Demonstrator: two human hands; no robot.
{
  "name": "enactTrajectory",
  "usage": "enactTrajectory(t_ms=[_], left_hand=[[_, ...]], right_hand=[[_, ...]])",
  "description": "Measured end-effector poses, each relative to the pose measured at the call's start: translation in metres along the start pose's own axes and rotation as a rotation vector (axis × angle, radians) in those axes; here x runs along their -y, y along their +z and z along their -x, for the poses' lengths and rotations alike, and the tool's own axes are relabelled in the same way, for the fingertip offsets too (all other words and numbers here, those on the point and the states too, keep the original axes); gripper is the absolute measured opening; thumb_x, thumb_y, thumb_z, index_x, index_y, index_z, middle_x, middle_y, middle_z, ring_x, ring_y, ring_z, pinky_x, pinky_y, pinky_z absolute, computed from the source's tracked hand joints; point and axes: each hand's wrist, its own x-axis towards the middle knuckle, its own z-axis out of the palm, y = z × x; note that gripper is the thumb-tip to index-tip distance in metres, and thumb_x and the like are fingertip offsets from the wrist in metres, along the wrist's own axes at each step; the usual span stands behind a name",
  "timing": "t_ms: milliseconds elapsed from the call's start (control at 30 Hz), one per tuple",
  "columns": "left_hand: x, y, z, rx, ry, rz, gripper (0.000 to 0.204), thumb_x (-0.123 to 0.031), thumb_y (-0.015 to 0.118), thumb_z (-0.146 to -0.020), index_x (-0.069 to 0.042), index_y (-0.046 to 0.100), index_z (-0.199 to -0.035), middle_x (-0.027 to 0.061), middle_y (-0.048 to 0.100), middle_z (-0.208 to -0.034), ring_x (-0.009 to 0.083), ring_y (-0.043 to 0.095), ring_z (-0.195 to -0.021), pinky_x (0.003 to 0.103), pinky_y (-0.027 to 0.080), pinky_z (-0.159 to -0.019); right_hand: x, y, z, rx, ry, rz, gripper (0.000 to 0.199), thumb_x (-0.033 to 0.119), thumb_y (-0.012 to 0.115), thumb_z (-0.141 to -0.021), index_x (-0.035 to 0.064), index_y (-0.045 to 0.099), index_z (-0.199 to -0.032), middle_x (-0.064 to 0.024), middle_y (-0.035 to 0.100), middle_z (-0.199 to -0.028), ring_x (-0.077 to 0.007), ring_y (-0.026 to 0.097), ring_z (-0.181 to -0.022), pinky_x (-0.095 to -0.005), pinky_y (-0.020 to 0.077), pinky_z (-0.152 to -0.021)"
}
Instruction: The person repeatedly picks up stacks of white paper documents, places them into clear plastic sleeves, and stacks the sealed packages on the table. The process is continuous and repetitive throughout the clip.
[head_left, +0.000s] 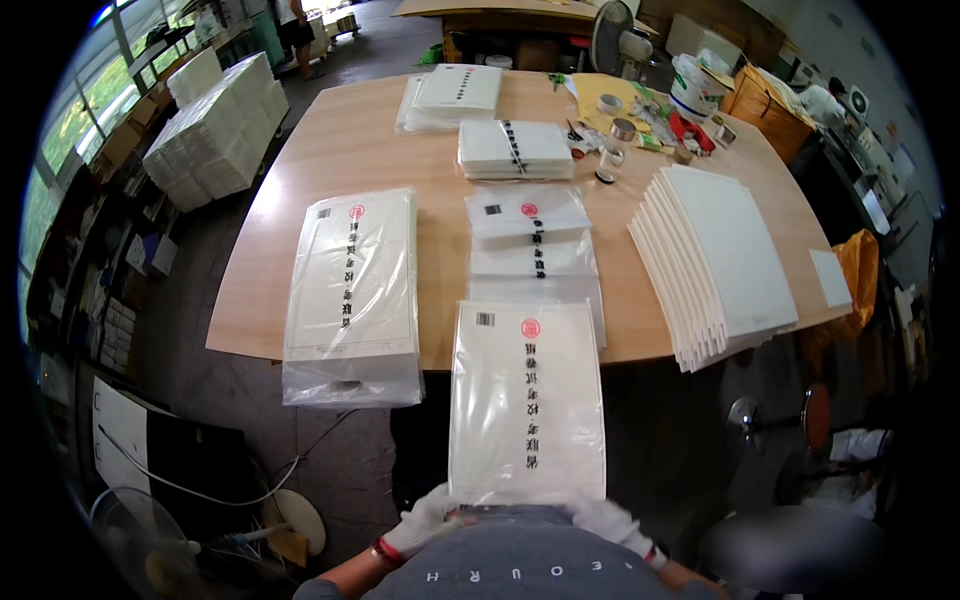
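Observation:
A plastic-bagged pack of white paper (pixel 500 400), printed with a red round mark and dark characters, reaches from the table's near edge towards my body. My left hand (pixel 430 520), in a white glove, is closed at its near left corner. At the near right corner my right hand (pixel 607 522), gloved too and slightly blurred, is closed on the bag's edge. Just beyond lie printed clear plastic bags (pixel 530 265), partly covered by the pack. To the left, a stack of bagged paper packs (pixel 352 275) overhangs the table edge.
On the wooden table (pixel 440 230), a fanned stack of white paper packs (pixel 730 260) lies right. Farther back are a strapped bundle (pixel 515 150), more bagged packs (pixel 458 90), a glass jar (pixel 608 163), tape rolls and a white bucket (pixel 695 88). A round stool (pixel 815 418) stands right.

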Motion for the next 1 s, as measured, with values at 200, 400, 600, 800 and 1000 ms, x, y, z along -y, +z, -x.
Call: enactTrajectory(t_ms=[200, 400, 600, 800, 1000], left_hand=[[-0.062, -0.016, -0.021, -0.295, -0.194, 0.372, 0.013, 0.011, 0.043, -0.072, -0.001, 0.045, -0.072, 0.0137, 0.056, -0.081, 0.0146, 0.055, -0.07, 0.029, 0.046, -0.058], [-0.095, -0.012, -0.058, -0.17, 0.29, -0.052, 0.013, 0.008, 0.048, -0.063, -0.004, 0.049, -0.069, 0.0119, 0.054, -0.082, 0.0247, 0.056, -0.071, 0.031, 0.044, -0.061], [-0.101, -0.051, -0.045, -0.47, 0.503, 0.234, 0.021, -0.02, 0.048, -0.085, -0.004, 0.053, -0.072, 0.0098, 0.056, -0.071, 0.0198, 0.055, -0.061, 0.029, 0.045, -0.055], [-0.04, -0.143, -0.084, -1.468, 0.633, 0.231, 0.011, -0.005, 0.045, -0.082, -0.006, 0.045, -0.071, 0.0002, 0.042, -0.072, 0.0108, 0.038, -0.065, 0.021, 0.037, -0.062], [0.124, -0.232, -0.068, -1.226, -0.072, 0.509, 0.008, -0.011, 0.043, -0.087, -0.008, 0.05, -0.084, -0.0023, 0.045, -0.076, 0.0089, 0.04, -0.067, 0.023, 0.037, -0.063]], right_hand=[[0.009, -0.06, 0.023, -0.266, 0.038, -0.874, 0.035, 0.013, 0.052, -0.086, -0.0024, 0.05, -0.118, -0.0083, 0.067, -0.081, -0.019, 0.064, -0.074, -0.0322, 0.0497, -0.067], [-0.063, 0.014, -0.018, -0.242, -0.055, -2.292, 0.029, 0.015, 0.044, -0.092, -0.0016, 0.052, -0.115, -0.0113, 0.059, -0.099, -0.0159, 0.057, -0.093, -0.0326, 0.0477, -0.084], [0.059, -0.063, -0.103, -0.351, -0.044, -1.914, 0.031, 0.016, 0.054, -0.087, 0.0027, 0.055, -0.114, -0.0035, 0.058, -0.095, -0.0087, 0.054, -0.078, -0.0238, 0.0448, -0.066], [0.119, -0.092, -0.258, 0.08, -0.51, -1.862, 0.028, 0.013, 0.055, -0.086, 0.0023, 0.053, -0.112, -0.0044, 0.056, -0.08, -0.0146, 0.056, -0.063, -0.0307, 0.0508, -0.056], [0.173, -0.057, -0.294, 0.108, -0.171, -1.492, 0.028, 0.025, 0.051, -0.092, 0.0007, 0.052, -0.106, -0.0053, 0.054, -0.07, -0.0126, 0.053, -0.051, -0.0299, 0.0518, -0.052]])
